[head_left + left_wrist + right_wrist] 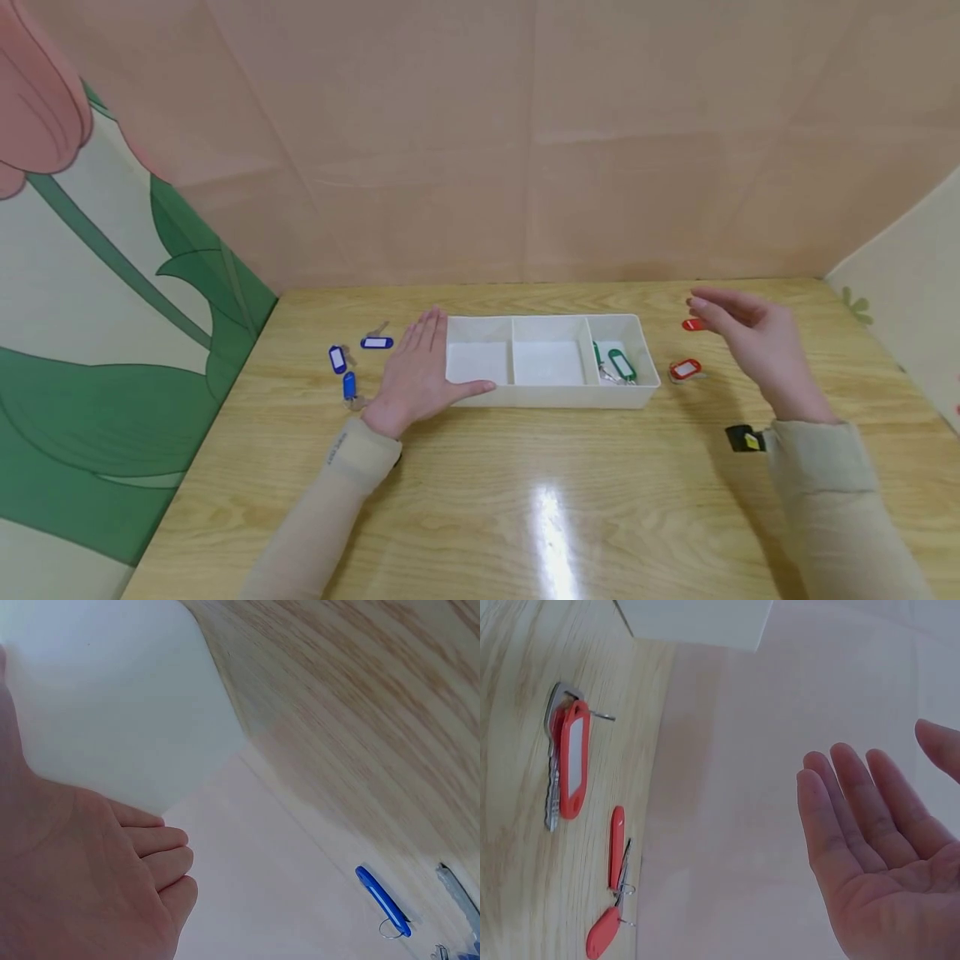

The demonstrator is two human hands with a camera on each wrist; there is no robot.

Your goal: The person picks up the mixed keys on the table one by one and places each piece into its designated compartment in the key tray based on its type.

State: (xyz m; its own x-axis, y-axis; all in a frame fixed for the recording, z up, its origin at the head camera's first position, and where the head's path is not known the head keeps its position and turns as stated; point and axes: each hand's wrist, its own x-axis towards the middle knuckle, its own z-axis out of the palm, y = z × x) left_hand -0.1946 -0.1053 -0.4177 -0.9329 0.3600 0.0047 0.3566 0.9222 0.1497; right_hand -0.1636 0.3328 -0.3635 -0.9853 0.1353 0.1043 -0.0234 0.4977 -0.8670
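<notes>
A white three-compartment tray [547, 397] stands on the wooden table. Against its left end lies my left hand [420, 367], fingers straight and thumb along the front wall. Green key tags [622, 364] with keys lie in the tray's right compartment; the other two compartments show bare floors. My right hand [768, 350] is raised right of the tray, fingers loosely bent and holding nothing, as the right wrist view shows. Close by on the table are a red key tag [574, 761] with its key and two more red tags [616, 847], partly hidden by the hand in the head view.
Left of the tray, three blue key tags [337, 359] with keys are spread on the table [465, 500]. A pinkish covering [525, 167] rises behind the table's back edge. Patterned panels [90, 367] flank both sides. A black strap [744, 438] sticks out at the right cuff.
</notes>
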